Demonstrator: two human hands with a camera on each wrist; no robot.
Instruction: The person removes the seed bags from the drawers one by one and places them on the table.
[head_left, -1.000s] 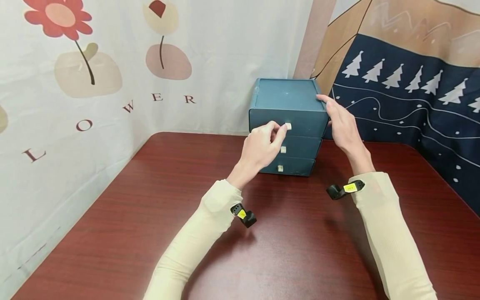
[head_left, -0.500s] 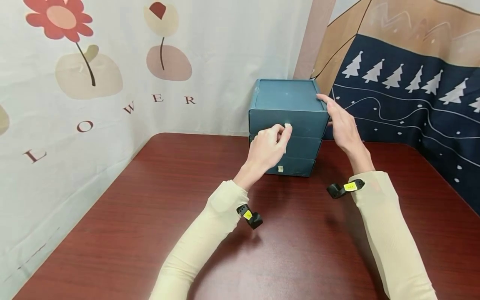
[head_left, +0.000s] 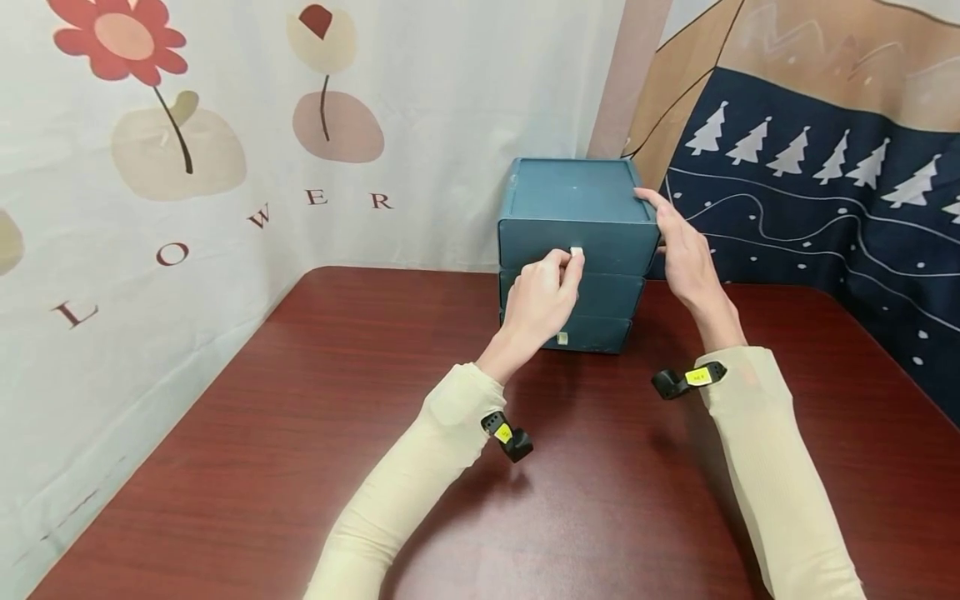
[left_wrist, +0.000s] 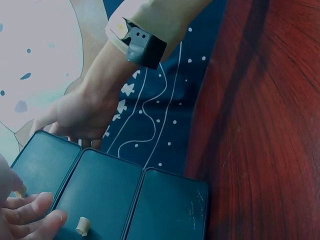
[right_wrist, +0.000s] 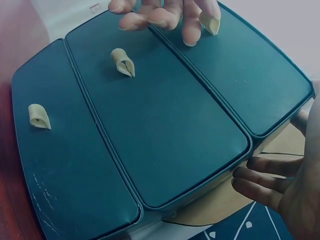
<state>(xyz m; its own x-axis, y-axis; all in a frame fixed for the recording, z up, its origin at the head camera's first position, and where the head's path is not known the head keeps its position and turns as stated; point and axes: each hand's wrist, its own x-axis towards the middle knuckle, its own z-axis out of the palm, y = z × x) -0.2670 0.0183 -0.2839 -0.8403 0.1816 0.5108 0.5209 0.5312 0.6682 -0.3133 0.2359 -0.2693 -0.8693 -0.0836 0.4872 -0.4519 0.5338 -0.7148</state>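
A blue three-drawer storage box point(head_left: 573, 190) stands at the back of the table. Each drawer front carries a small cream pull tab. My left hand point(head_left: 542, 293) pinches the top drawer's pull tab point(right_wrist: 213, 25) between thumb and index finger. Its other fingers hang in front of the drawer fronts in the right wrist view, close to the middle pull tab point(right_wrist: 123, 62). My right hand point(head_left: 684, 257) rests at the box's upper right edge, thumb on top and the other fingers extended along the side. All three drawer fronts look about flush. The bottom pull tab point(head_left: 562, 338) shows below my left wrist.
The dark red wooden table point(head_left: 337, 350) spreads in front of the box. Behind it hang a white curtain point(head_left: 450, 100) with flower prints and a navy cloth point(head_left: 825, 200) with white trees. Both wrists wear black cameras with yellow labels.
My left hand has shifted slightly right, its thumb now over the top pull tab, and it covers the middle tab in the head view. The right hand and the box hold still.
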